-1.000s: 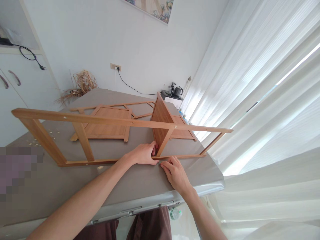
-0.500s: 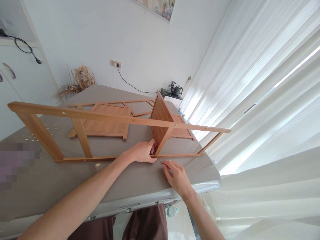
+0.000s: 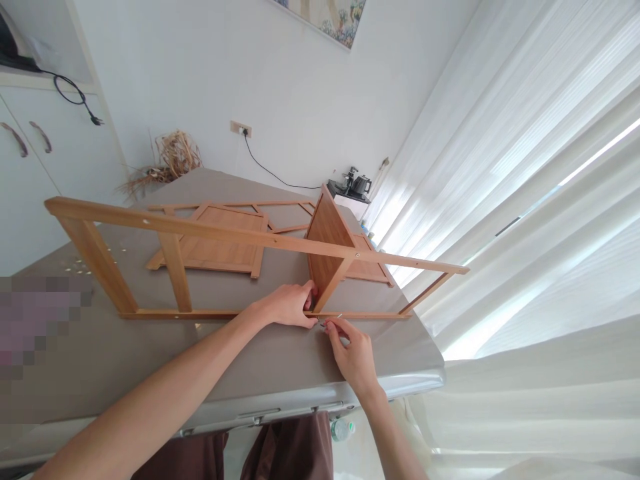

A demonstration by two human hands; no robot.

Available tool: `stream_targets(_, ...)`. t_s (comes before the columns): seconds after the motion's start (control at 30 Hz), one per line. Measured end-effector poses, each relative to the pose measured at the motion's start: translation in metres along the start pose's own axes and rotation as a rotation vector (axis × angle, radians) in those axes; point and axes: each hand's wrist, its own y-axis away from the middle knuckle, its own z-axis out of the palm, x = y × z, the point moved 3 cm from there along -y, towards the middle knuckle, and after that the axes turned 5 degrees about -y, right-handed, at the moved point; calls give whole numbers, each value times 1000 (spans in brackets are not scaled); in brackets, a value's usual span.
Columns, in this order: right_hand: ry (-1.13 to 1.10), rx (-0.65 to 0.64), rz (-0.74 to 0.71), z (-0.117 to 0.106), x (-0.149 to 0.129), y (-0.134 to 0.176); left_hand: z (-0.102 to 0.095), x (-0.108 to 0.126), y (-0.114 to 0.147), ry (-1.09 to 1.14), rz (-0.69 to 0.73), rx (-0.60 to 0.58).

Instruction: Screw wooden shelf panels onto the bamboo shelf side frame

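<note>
Two hands work at one joint of a ladder-like wooden frame (image 3: 225, 233), which stands on its long edge on the bench (image 3: 280, 373). The left hand (image 3: 287, 305) is curled around the lower rail (image 3: 367, 315), thumb in front, fingers tucked behind, beside the foot of an upright wooden panel (image 3: 330, 230). From it, at about four o'clock, the right hand (image 3: 355, 350) pinches a thin metal tool (image 3: 322, 324) between thumb and forefinger, one end towards the rail; whether it is seated in anything is too small to tell.

What has just changed is the right hand: it has rolled, and a bright sliver now shows above its fingertips. The left hand has kept its hold, and frame and panel keep their arrangement. I read this as a turn or regrip of the tool, with the joint no further on that I can see.

From the right hand, one flat panel (image 3: 220, 255) lies at ten o'clock, another (image 3: 367, 268) at twelve, both beyond the frame.
</note>
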Motion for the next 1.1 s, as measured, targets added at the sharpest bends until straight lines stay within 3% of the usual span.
stream_targets(0.3,-131,77,90,0,8,-1,-1,0,0,11,8,5)
stream_targets(0.73,72,-24,30,4,6,-3,0,-1,-1,-3,26,13)
stream_targets(1.1,62,-29,23,11,6,1,-1,1,0,10,12,-10)
